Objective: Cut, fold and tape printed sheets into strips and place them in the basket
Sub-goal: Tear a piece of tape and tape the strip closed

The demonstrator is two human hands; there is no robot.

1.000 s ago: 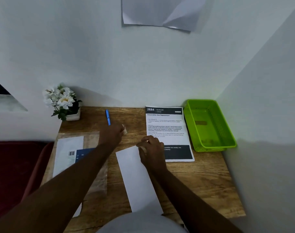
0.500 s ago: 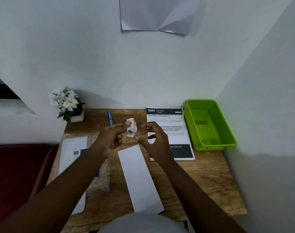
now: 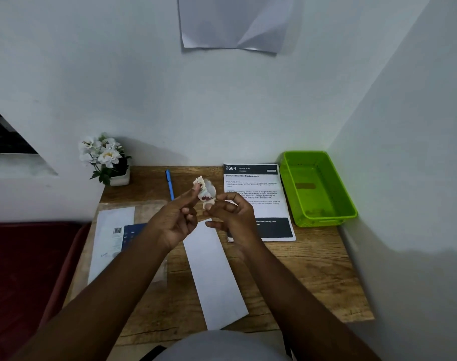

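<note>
Both my hands are raised above the middle of the wooden desk (image 3: pixel 313 277). My left hand (image 3: pixel 174 222) pinches the upper end of a small crumpled piece of tape (image 3: pixel 204 191) between thumb and forefinger. My right hand (image 3: pixel 232 212) grips its lower end. Below the hands a folded white paper strip (image 3: pixel 214 272) lies lengthwise on the desk. A printed sheet (image 3: pixel 256 201) headed "2684" lies to the right, partly behind my right hand. The green basket (image 3: pixel 350 204) stands at the desk's right edge, holding nothing that I can make out.
A blue pen (image 3: pixel 169 184) lies at the back of the desk. A small pot of white flowers (image 3: pixel 106 158) stands in the back left corner. More papers in a clear sleeve (image 3: pixel 112 241) lie at the left. Walls close in behind and to the right.
My left hand lifted the tape piece from the desk near the pen, and my right hand left the white strip to join it. Both now hold the tape in the air.
</note>
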